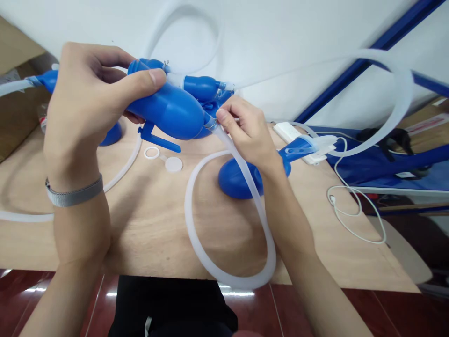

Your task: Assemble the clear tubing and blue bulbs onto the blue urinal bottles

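Observation:
My left hand [101,89] is wrapped round a blue plastic bottle [171,110] and holds it tilted above the table, thumb on top. A blue handle [159,139] juts from its underside. From the bottle's narrow end runs a translucent white hose [242,164], which loops down over the table's front. A wire hose clamp [211,123] sits round that joint. My right hand [247,128] pinches at the clamp with thumb and forefinger, whose tips partly hide it. Beneath, a white ring [152,152] and a round white cap [173,164] lie on the table, joined by a strap.
More blue bottles with hoses stand behind [201,87] and beside my right wrist [238,180]. A white power strip [294,138] and a thin white cable [351,213] lie on the right of the wooden table [150,234]. Cardboard boxes [21,93] are at left.

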`<state>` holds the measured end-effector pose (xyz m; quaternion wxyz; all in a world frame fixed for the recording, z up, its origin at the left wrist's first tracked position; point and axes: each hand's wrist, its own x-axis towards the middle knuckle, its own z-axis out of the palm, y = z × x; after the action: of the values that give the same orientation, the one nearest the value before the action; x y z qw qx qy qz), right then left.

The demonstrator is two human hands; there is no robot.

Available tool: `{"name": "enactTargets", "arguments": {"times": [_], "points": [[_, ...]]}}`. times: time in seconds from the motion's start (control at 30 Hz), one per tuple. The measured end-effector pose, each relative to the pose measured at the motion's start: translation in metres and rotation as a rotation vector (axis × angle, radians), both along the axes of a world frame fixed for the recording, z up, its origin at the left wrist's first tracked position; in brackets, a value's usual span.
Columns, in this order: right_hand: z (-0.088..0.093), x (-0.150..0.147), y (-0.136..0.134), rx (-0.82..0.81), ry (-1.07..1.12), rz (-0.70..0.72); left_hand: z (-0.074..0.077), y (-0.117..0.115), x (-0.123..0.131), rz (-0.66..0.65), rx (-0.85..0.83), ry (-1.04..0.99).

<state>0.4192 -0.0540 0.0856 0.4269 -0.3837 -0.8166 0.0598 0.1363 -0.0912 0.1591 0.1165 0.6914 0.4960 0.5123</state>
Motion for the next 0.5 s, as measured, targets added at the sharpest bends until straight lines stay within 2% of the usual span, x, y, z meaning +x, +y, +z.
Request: {"name": "enactTargets", "arguments": {"times": [0.37,0.5], "points": [[0.015,-0.002,-0.02,0.045,-0.184,-0.033,-0.002,0.004,0.007,0.072,-0.059,-0.042],[0.015,0.001,-0.026,0.071,-0.286,-0.073,-0.007,0.012,0.008,0.024,-0.06,-0.068]]}}
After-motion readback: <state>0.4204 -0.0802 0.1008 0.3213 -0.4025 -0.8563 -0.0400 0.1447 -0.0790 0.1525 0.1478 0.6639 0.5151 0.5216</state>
